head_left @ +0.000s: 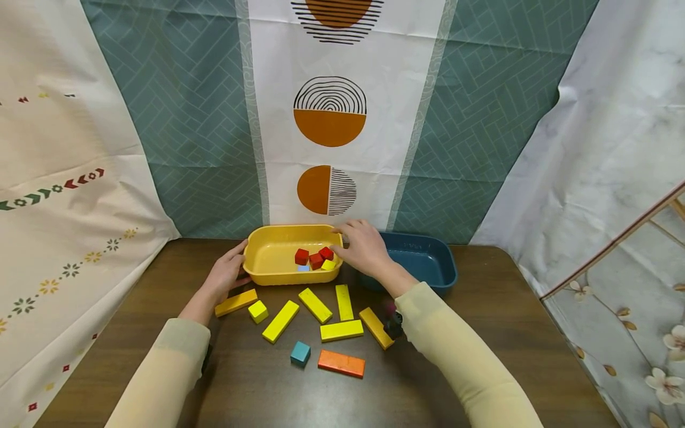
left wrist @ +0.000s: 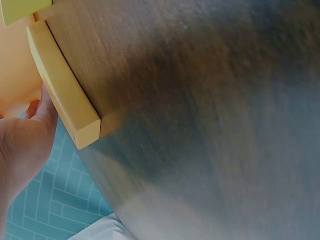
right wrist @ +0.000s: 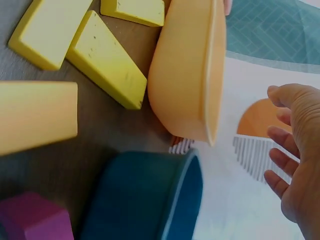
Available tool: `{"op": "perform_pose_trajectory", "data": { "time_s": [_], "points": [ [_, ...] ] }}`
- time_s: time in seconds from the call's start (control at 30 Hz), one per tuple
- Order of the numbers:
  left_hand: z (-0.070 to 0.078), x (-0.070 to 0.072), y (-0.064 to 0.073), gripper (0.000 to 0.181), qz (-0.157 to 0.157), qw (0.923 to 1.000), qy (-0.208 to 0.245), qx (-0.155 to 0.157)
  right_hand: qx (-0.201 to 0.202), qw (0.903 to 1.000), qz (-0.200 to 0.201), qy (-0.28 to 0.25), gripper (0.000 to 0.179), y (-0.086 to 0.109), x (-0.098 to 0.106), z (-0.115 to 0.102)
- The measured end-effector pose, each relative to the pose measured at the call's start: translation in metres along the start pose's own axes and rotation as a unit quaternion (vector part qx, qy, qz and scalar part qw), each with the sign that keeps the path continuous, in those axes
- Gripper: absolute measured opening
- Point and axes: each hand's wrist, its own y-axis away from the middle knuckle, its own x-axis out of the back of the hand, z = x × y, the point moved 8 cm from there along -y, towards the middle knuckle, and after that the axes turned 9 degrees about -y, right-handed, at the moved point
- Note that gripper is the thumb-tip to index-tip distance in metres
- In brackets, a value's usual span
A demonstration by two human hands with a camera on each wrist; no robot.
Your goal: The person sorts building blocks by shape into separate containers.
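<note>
Reaching in from about 7 o'clock in the head view, the person's left forearm brings the left hand (head_left: 227, 274) to the 9 o'clock end of the yellow bin (head_left: 291, 277). The right forearm slants up from 5 o'clock, its hand (head_left: 366, 249) above the bin's 3 o'clock end. The left fingers lie parted from the thumb against the outside of the end wall; the right fingers are loosely bent, thumb apart. Inside the bin, toward 4 o'clock, lie three red cubes (head_left: 316, 261), a small yellow cube (head_left: 329, 266) and a light blue piece (head_left: 303, 268). On the dark wooden table (head_left: 257, 386), a navy bin (head_left: 423, 261) stands beside it at 3 o'clock. Around the yellow bin lie an amber plank (head_left: 236, 302) at 8 o'clock, another yellow cube (head_left: 258, 312) at 7, four yellow planks (head_left: 341, 330) between 6 and 4, a blue cube (head_left: 300, 353) at 6 and an orange block (head_left: 341, 364) at 5. A patterned teal-and-white cloth (head_left: 209, 119) hangs at 12 o'clock.

In the left wrist view, the hand enters at 9 o'clock beside the amber plank; its fingertips are hidden, so their spread cannot be told there. Wood grain fills the right side.

In the right wrist view, the hand, at 3 o'clock, has slightly parted, gently curved fingers holding nothing. A magenta cube (right wrist: 37, 220) sits at 7 o'clock.
</note>
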Motion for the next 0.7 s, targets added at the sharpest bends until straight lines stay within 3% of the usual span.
{"op": "perform_pose_trajectory", "data": {
  "time_s": [0.4,0.7],
  "points": [
    [0.0,0.002,0.0,0.058,0.003,1.0,-0.003,0.004,0.03,0.9974,0.056,-0.034,0.038,0.043,0.048,0.008],
    [0.0,-0.001,0.001,0.058,0.0,1.0,0.002,0.005,0.047,0.9953,0.059,-0.061,0.038,0.09,0.054,0.015]
  ]
}}
